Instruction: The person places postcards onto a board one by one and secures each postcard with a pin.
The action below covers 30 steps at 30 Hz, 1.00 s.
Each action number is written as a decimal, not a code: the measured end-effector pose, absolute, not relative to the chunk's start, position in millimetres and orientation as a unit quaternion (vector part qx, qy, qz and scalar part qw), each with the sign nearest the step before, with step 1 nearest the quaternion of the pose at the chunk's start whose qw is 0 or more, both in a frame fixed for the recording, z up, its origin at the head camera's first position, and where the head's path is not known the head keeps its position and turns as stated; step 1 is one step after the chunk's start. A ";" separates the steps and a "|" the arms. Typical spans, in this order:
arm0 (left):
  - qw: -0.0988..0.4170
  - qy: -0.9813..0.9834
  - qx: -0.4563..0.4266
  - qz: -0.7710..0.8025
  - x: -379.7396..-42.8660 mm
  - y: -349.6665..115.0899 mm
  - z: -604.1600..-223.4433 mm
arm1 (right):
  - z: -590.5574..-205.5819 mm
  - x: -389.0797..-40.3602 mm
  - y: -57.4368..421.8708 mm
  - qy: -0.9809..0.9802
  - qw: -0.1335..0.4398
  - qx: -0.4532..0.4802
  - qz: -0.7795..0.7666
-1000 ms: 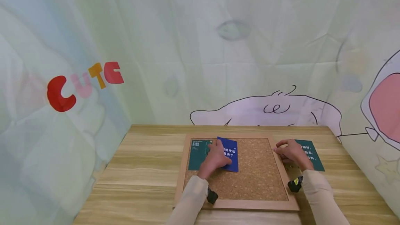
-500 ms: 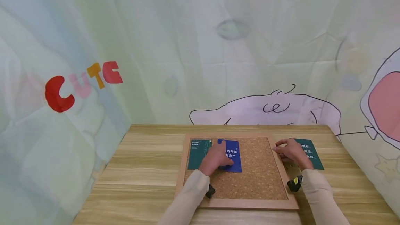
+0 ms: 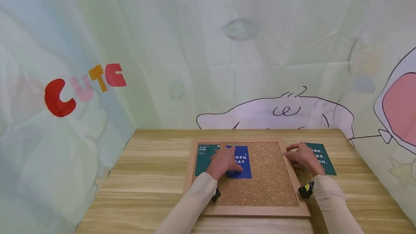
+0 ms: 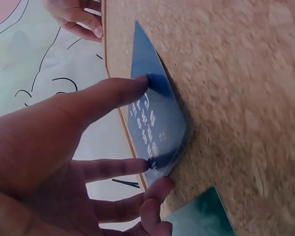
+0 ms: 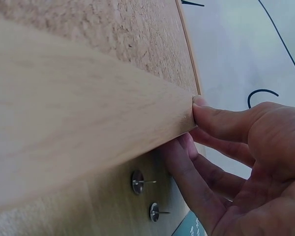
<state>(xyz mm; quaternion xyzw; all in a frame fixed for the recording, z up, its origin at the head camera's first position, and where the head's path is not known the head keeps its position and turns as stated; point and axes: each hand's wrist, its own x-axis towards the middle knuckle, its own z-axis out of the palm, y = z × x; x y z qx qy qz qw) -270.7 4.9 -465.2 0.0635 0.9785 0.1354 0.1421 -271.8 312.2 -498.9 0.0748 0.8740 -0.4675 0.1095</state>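
A blue card (image 3: 246,165) with white writing lies on the wood-framed corkboard (image 3: 269,190), right of a dark green card (image 3: 202,163). My left hand (image 3: 222,162) reaches over both cards. In the left wrist view its thumb (image 4: 108,96) and index fingertip touch the blue card's face, spread apart and fairly straight. My right hand (image 3: 303,156) is at the board's right side. Seen from the right wrist, that thumb (image 5: 221,120) presses the outer edge of the wooden frame (image 5: 88,108), with other fingers curled below it.
Two metal thumbtacks (image 5: 137,182) lie on the wooden table (image 3: 156,176) beside the frame, close under the right hand. Another green card (image 3: 326,161) with white writing lies to the right, partly behind that hand. A printed cloth backdrop (image 3: 195,57) stands behind the table.
The blue card has shifted slightly right and now sits straighter on the board, with my left hand staying on it. The right hand keeps its place at the frame.
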 end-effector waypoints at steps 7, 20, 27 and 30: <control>0.134 0.981 0.084 0.115 -276.9 1.5 -467.2 | -495.6 -270.6 311.3 0.874 0.105 0.079 -0.467; 0.094 0.974 0.205 0.025 -292.2 -17.8 -460.0 | -495.4 -267.8 310.8 0.877 0.097 0.075 -0.464; 0.100 0.964 0.240 0.051 -310.1 -31.3 -473.4 | -498.1 -270.6 310.9 0.876 0.098 0.085 -0.464; 0.089 0.961 0.257 0.056 -319.9 -39.0 -479.7 | -499.5 -271.7 311.2 0.877 0.096 0.091 -0.461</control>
